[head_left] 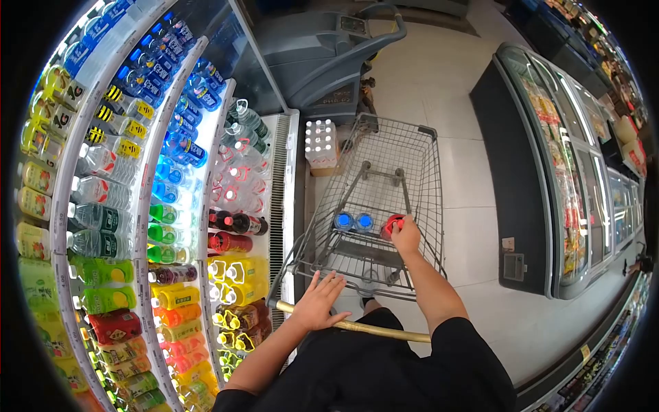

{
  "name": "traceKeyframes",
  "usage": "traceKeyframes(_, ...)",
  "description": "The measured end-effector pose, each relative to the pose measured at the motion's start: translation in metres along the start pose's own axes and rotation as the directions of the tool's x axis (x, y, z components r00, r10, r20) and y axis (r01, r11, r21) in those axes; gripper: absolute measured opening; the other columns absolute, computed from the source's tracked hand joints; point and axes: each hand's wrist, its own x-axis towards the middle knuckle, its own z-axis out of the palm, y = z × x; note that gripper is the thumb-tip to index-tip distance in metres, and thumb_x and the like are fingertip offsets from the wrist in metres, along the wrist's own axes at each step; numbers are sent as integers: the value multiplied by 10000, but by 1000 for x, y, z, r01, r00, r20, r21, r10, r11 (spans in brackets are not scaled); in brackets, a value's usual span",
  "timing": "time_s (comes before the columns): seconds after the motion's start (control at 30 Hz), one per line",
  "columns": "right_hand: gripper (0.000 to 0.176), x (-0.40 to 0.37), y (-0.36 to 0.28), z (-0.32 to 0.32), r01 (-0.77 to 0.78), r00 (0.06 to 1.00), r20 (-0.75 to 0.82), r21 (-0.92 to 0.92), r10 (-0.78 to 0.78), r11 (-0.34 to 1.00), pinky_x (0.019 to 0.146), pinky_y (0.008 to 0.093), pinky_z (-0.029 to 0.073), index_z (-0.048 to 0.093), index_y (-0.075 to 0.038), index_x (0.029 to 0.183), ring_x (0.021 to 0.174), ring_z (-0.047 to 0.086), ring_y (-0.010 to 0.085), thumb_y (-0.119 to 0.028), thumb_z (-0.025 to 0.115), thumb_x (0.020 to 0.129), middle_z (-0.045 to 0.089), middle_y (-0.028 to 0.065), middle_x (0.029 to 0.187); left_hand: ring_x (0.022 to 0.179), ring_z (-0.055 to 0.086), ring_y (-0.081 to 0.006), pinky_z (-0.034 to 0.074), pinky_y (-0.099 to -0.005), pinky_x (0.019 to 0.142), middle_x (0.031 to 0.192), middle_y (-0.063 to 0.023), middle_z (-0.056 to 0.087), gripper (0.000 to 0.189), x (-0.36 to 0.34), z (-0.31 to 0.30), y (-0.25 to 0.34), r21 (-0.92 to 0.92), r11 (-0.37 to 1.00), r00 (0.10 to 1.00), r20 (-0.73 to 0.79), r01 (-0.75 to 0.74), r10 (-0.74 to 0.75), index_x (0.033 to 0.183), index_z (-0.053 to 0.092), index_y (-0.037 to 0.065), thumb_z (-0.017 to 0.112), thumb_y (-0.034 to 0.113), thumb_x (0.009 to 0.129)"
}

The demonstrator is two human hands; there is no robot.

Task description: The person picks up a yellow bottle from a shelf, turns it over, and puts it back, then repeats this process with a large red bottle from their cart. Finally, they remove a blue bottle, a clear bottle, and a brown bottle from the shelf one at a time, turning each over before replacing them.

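A wire shopping cart (429,178) stands before me, its yellow handle (374,331) close to my body. Over the handle's left part lies my left hand (318,301), fingers spread, holding nothing. My right hand (406,235) reaches into the cart, its fingers closed on a red-topped item (391,224); the item's lower part is hidden. Just left of it in the cart stand two bottles with blue caps, one (364,222) beside the other (344,220).
Lit shelves of drink bottles (237,223) line the left side. A pack of white-capped bottles (320,143) sits on the floor left of the cart. A grey machine (329,62) stands beyond the cart, and a freezer case (508,172) is on the right.
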Motion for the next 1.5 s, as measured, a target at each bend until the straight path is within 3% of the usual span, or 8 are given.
traceKeyframes(0.43, 267, -77, -205, -311, 440, 852, -364, 105, -377, 892, 680, 393, 555, 607, -38, 1029, 761, 698, 343, -197, 769, 888, 696, 166, 877, 1518, 269, -436, 182, -596, 1237, 1592, -235, 372, 999, 21, -2, -6, -40, 986, 979, -132, -164, 157, 1548, 338, -29, 790, 505, 835)
traceKeyframes(0.53, 277, -116, -252, -362, 533, 799, -412, 146, -439, 833, 670, 353, 551, 620, -19, 1051, 743, 704, 293, -177, 779, 888, 701, 161, 874, 1525, 235, -453, 233, -508, 1240, 1626, -291, 260, 1350, 38, -57, 34, -237, 913, 854, -486, -332, 185, 1616, 131, -19, 982, 293, 615)
traceKeyframes(0.67, 290, -158, -295, -403, 623, 755, -430, 233, -496, 747, 657, 295, 527, 632, -3, 1073, 726, 676, 172, -171, 788, 894, 692, 106, 846, 1474, 359, -426, 317, -522, 1197, 1571, -278, 359, 1249, 42, -139, 93, -238, 842, 752, -605, -484, 262, 1581, 220, -15, 974, 336, 650)
traceKeyframes(0.9, 356, -170, -290, -379, 342, 935, -255, 467, -246, 816, 654, 230, 486, 623, -4, 1220, 689, 557, 58, -174, 760, 939, 625, 10, 843, 1216, 617, -228, 481, -407, 1063, 1335, -126, 611, 890, 22, -127, 103, -825, 378, 904, -340, -419, 259, 1455, 405, 22, 924, 190, 752)
traceKeyframes(0.97, 486, -172, -267, -355, 321, 947, -241, 705, -212, 633, 670, 224, 485, 550, -15, 1360, 728, 548, 59, -187, 751, 952, 618, 24, 938, 1198, 630, -231, 491, -411, 1056, 1311, -125, 627, 797, 18, -106, 99, -959, 160, 971, -220, -233, 95, 1452, 410, 21, 868, 178, 819)
traceKeyframes(1.1, 673, -202, -227, -300, 245, 967, -115, 651, -226, 718, 950, 330, 519, 425, 12, 1501, 1141, 637, 194, -200, 755, 954, 627, 139, 1289, 1216, 618, -233, 498, -404, 1049, 1341, -131, 612, 679, 18, -94, 84, -962, 20, 962, -273, -272, -11, 1452, 420, 29, 792, 193, 909)
traceKeyframes(1.17, 710, -213, -221, -286, 28, 952, 162, 798, -260, 602, 1012, 364, 507, 414, 10, 1515, 1235, 623, 250, -222, 768, 945, 626, 166, 1343, 1221, 610, -228, 498, -387, 1042, 1345, -131, 610, 648, 17, -107, 84, -955, 2, 955, -297, -297, -6, 1448, 423, 27, 772, 220, 937)
traceKeyframes(1.5, 758, -206, -238, -263, -65, 881, 240, 915, -407, 398, 1098, 366, 453, 355, -7, 1561, 1299, 559, 194, -97, 767, 931, 564, 101, 1434, 1178, 621, -204, 495, -365, 1030, 1307, -125, 634, 570, 7, -124, 74, -902, 222, 903, -405, -370, -140, 1417, 457, 7, 735, 222, 969)
